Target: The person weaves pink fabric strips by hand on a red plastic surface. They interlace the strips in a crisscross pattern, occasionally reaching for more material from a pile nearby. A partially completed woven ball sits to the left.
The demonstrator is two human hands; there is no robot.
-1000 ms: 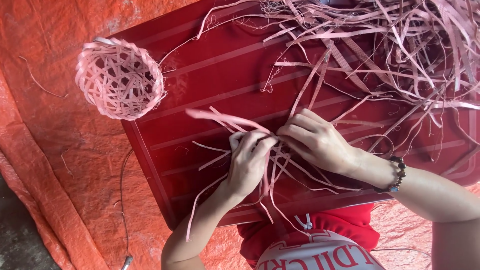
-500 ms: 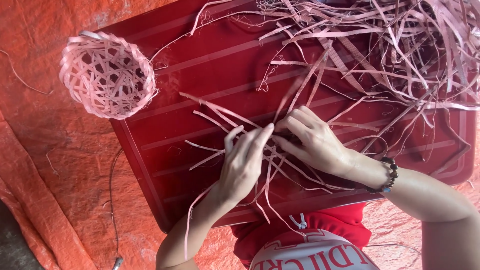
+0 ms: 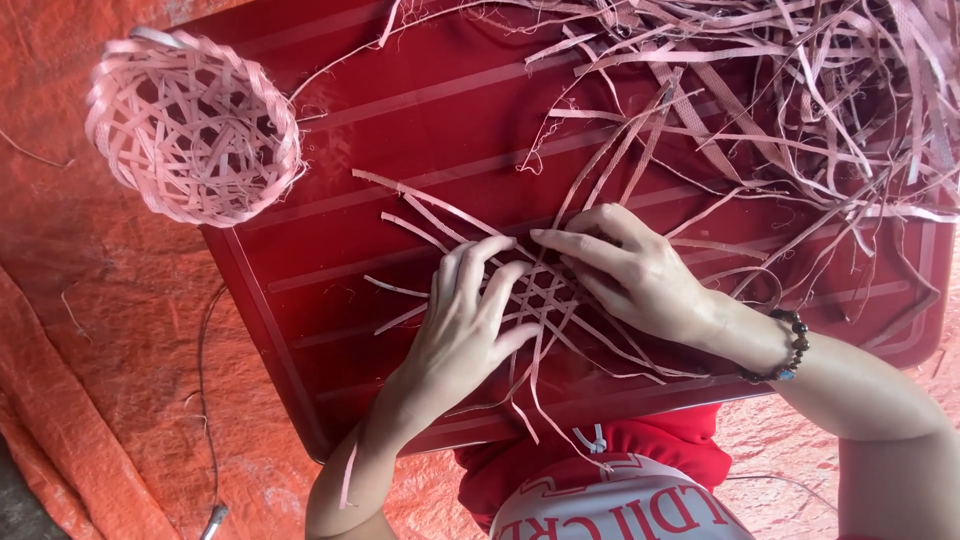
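The red worktop runs past the right frame edge, and its upper right is buried under a tangle of loose pink strips, individual strands hard to separate. The small woven lattice lies at centre, partly covered by both hands. Left hand presses flat, fingers spread. Right hand rests fingers extended on the lattice; any pinch is hidden. A finished pink basket overhangs the worktop's left corner.
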